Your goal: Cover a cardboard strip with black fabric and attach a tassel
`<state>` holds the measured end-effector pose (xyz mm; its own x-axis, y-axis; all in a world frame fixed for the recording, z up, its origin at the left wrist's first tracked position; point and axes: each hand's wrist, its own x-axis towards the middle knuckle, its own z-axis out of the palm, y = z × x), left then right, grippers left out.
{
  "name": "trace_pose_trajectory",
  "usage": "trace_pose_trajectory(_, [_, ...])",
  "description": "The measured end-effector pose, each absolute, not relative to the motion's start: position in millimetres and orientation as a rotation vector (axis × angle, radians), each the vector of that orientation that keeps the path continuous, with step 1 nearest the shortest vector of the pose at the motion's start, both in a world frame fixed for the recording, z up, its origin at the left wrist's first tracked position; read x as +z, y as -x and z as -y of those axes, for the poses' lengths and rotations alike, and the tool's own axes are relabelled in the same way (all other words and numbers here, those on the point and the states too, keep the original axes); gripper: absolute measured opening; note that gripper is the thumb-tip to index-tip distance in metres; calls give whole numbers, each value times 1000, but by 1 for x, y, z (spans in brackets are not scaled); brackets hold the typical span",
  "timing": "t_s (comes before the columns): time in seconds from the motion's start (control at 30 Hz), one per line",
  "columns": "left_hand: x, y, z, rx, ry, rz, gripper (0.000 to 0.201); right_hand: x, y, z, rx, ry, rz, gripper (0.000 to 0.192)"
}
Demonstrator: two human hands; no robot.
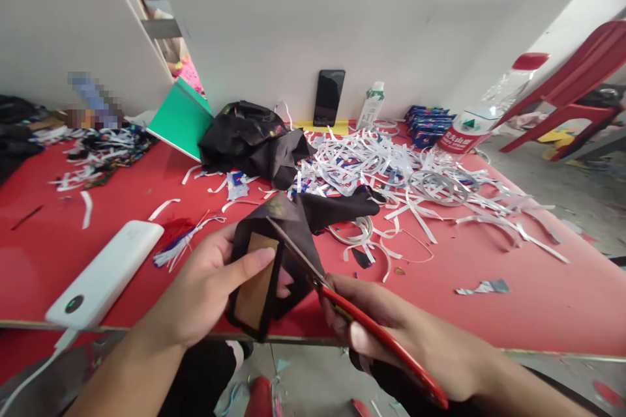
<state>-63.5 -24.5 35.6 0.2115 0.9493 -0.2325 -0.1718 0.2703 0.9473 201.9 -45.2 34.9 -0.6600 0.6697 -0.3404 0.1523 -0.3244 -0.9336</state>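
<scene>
**Scissors at the dark cloth, over the near edge of the red surface**

My left hand (pixel 205 293) grips a piece of dark cloth (pixel 293 228) with a tan card (pixel 257 283) set against it; my thumb lies across the top of the card and my fingers are curled behind. I hold the piece upright just above the near edge of the red surface (pixel 513 287). The far end of the cloth trails away from me and rests on the surface.

My right hand (pixel 405 339) is closed around the red handles of the scissors (pixel 337 296). The blades point up and to the left, and their tips meet the cloth at the upper corner of the card. I think the blades are slightly parted, but the angle is too flat to be sure.

To my left a white power bank (pixel 105 277) lies at the edge of the surface, with a white cable running off its near end. Beside it is a small tassel (pixel 180 244) of red and white threads. Beyond the cloth a heap of white paper strips (pixel 405 176) spreads across the middle and right of the surface. A bundle of black fabric (pixel 249 137) sits behind it on the left, next to a green board (pixel 180 117) leaning on the wall. A black phone (pixel 328 96) stands against the wall, a small white bottle (pixel 370 105) near it, and a large clear bottle (pixel 482 117) with a red cap lies tilted at the far right corner.
</scene>
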Motion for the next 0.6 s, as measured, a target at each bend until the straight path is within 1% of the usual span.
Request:
trace_pose_trajectory(0.17, [44,73,21,689,-985,-1114,26,34,-213,40,2098,1063,1595,74])
trace_pose_trajectory(0.37, [58,70,17,671,-1095,-943,11,33,-214,41,2119,1121,1636,68])
trace_pose_trajectory(0.6, [58,73,22,583,-936,-1011,29,31,-216,39,2057,1243,1678,66])
